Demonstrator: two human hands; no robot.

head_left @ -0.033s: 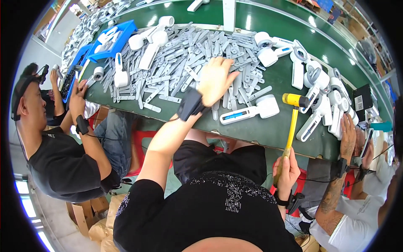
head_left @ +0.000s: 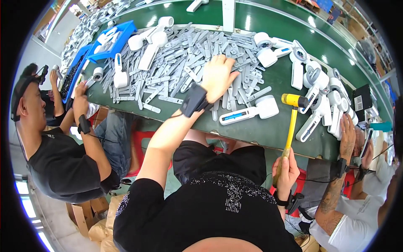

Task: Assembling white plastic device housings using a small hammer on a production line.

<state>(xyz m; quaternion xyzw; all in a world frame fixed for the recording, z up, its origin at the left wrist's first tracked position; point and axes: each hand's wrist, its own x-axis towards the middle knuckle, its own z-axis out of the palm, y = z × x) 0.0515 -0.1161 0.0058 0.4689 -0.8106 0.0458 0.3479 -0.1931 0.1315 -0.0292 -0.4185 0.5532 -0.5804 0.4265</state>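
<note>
My left hand [head_left: 219,76] reaches over a heap of long, flat grey plastic strips [head_left: 184,52]. Its fingers are stretched forward and its thumb points off to the right. I see nothing held in it; what its fingertips touch is hidden. In my right hand [head_left: 287,169], near the table's front edge, is a mallet [head_left: 292,130] with a yellow-and-black head and yellow handle, held head up. Between the two hands lies a white part with a round head and a handle [head_left: 266,107], much like a handheld fan housing. A blue piece shows in the slot of its handle.
More white round-headed parts [head_left: 323,103] are piled at the right; others [head_left: 121,78] lie around the heap. A blue tray [head_left: 127,29] with white pieces stands at the back left. Co-workers sit on both sides; one's hand [head_left: 347,132] rests near the right pile.
My left hand and wrist have shifted slightly right and forward over the strips. The mallet has barely moved. The left co-worker's hand has changed position a little.
</note>
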